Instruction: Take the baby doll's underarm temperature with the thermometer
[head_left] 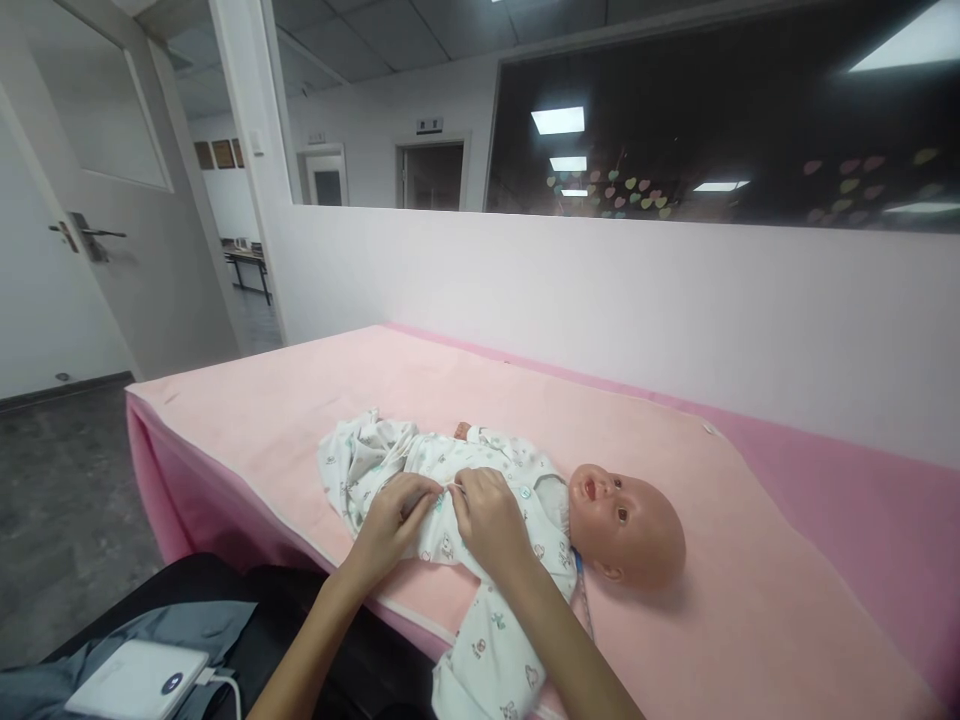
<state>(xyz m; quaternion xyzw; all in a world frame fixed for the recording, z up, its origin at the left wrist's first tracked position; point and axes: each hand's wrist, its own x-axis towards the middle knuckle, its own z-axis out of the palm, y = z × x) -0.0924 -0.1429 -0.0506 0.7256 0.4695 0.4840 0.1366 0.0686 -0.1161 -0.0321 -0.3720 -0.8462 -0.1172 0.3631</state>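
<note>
Nearest you, a white power bank (135, 682) with a cable (225, 680) plugged in lies on grey cloth (180, 622) over your lap. Just beyond, the garment's near sleeve (484, 655) reaches over the table's near edge; you cannot tell whether an arm fills it.

Your left hand (401, 512) and right hand (491, 515) meet at the front of the garment (439, 455), their fingertips nearly touching. Both seem to pinch it between thumb and fingers; whether they have a cloth edge or a thin tie is too small to tell.

The garment should feel light, soft and limp, creasing easily and giving little resistance, so take small pinches right at its edges and keep the pull gentle. It is white with small printed figures, a round fastener (526, 492) near the neck, and a bunched lower end at your left.

Inside it, the doll (641, 530) lies on its back, head to your right, one small hand (463, 430) showing on the far side. Its bald, brown head looks hard and smooth, likely slippery; steady it through the clothed trunk instead.

Beneath spreads a pink cover (262, 400); behind stand a white wall (600, 290) and an open door (112, 190).
</note>
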